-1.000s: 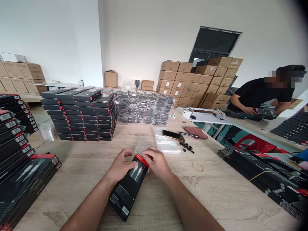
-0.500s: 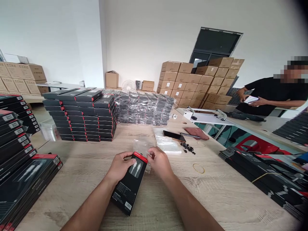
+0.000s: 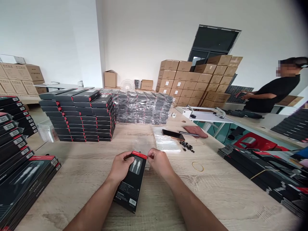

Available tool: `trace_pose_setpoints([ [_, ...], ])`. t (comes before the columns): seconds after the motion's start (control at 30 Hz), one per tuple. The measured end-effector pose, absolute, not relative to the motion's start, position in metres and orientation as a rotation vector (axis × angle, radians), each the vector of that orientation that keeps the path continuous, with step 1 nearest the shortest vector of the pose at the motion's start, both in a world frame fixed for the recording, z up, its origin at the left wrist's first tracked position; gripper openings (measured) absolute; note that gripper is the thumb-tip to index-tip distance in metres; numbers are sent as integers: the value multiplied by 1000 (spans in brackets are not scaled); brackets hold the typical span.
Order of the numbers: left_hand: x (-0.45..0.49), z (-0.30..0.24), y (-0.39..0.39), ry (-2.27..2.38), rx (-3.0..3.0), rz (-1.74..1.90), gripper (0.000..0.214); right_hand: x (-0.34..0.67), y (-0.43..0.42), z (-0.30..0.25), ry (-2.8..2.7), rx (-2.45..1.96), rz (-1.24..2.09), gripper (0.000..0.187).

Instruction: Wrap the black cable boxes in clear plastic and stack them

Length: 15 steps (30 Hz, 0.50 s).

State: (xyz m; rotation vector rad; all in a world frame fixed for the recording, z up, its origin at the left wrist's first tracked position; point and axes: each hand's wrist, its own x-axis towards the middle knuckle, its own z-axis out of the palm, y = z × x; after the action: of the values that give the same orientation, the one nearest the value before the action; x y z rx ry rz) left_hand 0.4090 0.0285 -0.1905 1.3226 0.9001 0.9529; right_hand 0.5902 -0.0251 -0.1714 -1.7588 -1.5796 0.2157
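Note:
A long black product box (image 3: 132,183) with a red top edge lies on the wooden table (image 3: 216,189) in front of me. My left hand (image 3: 121,166) grips its upper left side, fingers curled round the edge. My right hand (image 3: 158,161) is closed in a pinch on the edge of a clear plastic sleeve (image 3: 144,144) that lies just beyond the box's red end. The sleeve is thin and hard to see.
Stacks of black boxes (image 3: 81,115) and wrapped bundles (image 3: 141,107) stand behind. More boxes lie at the left (image 3: 21,179) and right (image 3: 262,173). A phone (image 3: 173,134), small black parts (image 3: 187,147), a rubber band (image 3: 197,166) and clear bags (image 3: 167,142) lie nearby. A person in black (image 3: 271,93) stands at the far right.
The box has turned more upright toward me and slid slightly forward. My right hand shifted from the box's red end to its right side. The person at the right has straightened up.

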Motion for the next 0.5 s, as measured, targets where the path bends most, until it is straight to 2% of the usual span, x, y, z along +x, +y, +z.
trace_pose_setpoints([
  [0.4,410,-201,33,977,1407,944,34,600,-18,-173,-1685,-1645,374,14],
  [0.5,411,-203,33,969,1384,933,35,648,8,-155,-1668,-1803,223,12],
])
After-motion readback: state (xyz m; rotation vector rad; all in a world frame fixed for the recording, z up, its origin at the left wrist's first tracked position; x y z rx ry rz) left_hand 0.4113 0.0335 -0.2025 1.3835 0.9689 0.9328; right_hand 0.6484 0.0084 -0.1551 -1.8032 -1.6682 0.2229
